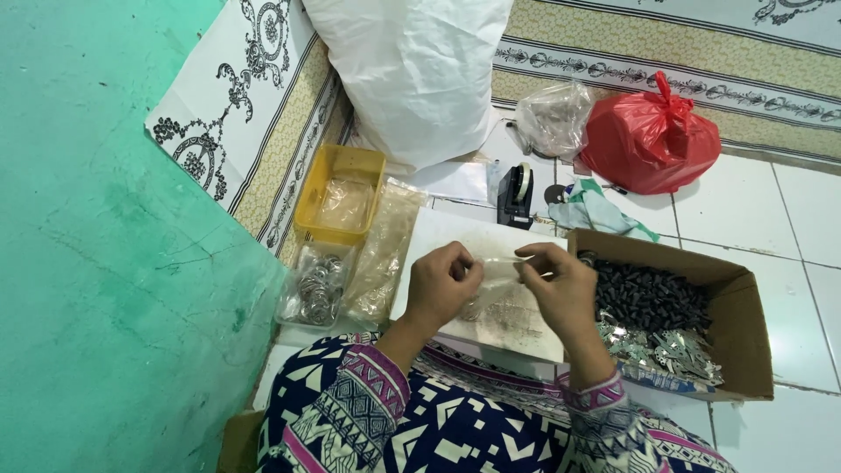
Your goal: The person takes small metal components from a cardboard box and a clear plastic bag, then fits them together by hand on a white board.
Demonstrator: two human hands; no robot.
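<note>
My left hand (pixel 441 285) and my right hand (pixel 561 289) both pinch a small clear plastic bag (pixel 498 273) between them, held just above a white board (pixel 455 235) that rests across my lap. The bag seems to hold small metal pieces near its bottom. A cardboard box (pixel 740 333) sits right of my right hand, filled with small dark parts (pixel 648 298) and silvery metal pieces (pixel 666 349).
A yellow tray (pixel 343 165) with clear bags, a clear tub of metal rings (pixel 317 289) and a stack of plastic bags (pixel 381 254) lie to the left. A black tape dispenser (pixel 517 194), red bag (pixel 650 138), clear bag (pixel 552 118) and white sack (pixel 412 70) lie beyond. A green wall (pixel 105 263) stands at left.
</note>
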